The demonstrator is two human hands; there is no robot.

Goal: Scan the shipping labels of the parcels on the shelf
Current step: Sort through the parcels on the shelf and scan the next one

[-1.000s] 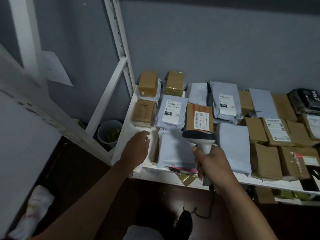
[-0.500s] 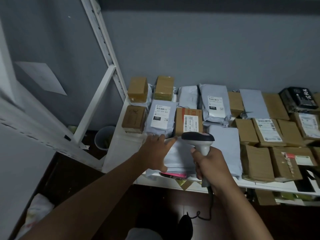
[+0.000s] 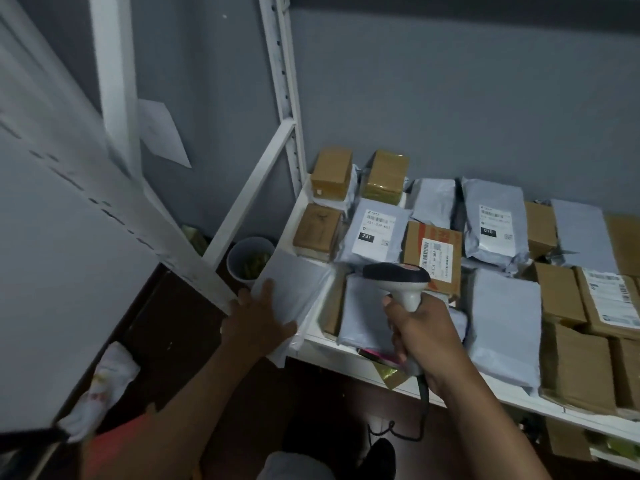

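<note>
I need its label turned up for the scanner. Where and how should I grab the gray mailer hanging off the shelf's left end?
Pinch the gray mailer by its overhanging near-left edge, coming from the left, where the left hand lies. It is flat and limp, and only that edge hangs clear of the shelf.

"231", "010" on mailer labels (image 3: 373, 232)
</note>
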